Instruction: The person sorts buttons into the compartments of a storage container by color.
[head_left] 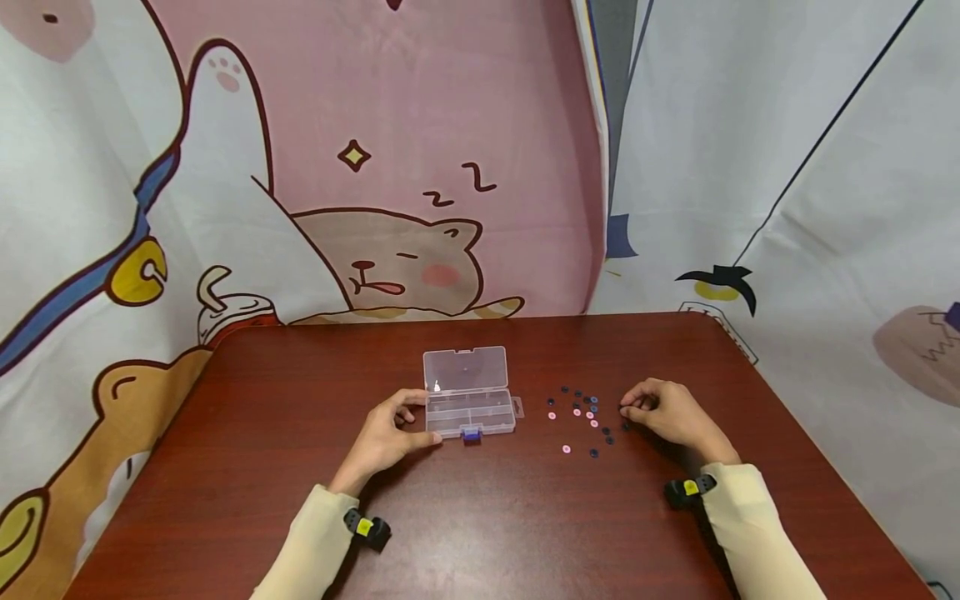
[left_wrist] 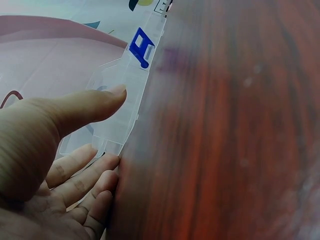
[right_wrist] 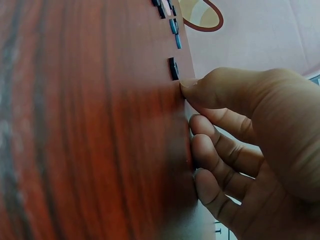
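A clear plastic compartment box (head_left: pixel 471 417) stands on the table with its lid (head_left: pixel 466 370) raised at the back and a blue latch (head_left: pixel 471 436) at the front. My left hand (head_left: pixel 386 435) holds its left end, thumb at the front corner and fingers along the side; the left wrist view shows the thumb (left_wrist: pixel 95 107) across the front wall. To the right of the box lie several small dark and pink buttons (head_left: pixel 577 412). Beside them my right hand (head_left: pixel 675 414) pinches a dark button (head_left: pixel 622 407) between thumb and forefinger, low over the table. Another dark button (right_wrist: pixel 173 68) lies just past the thumb tip.
The brown wooden table (head_left: pixel 480 517) runs back to a hanging cloth (head_left: pixel 450 125) printed with cartoon animals. A pale cloth (head_left: pixel 810 208) hangs along the right side. Single buttons, one pink (head_left: pixel 566 449) and one dark (head_left: pixel 594 453), lie nearer the front.
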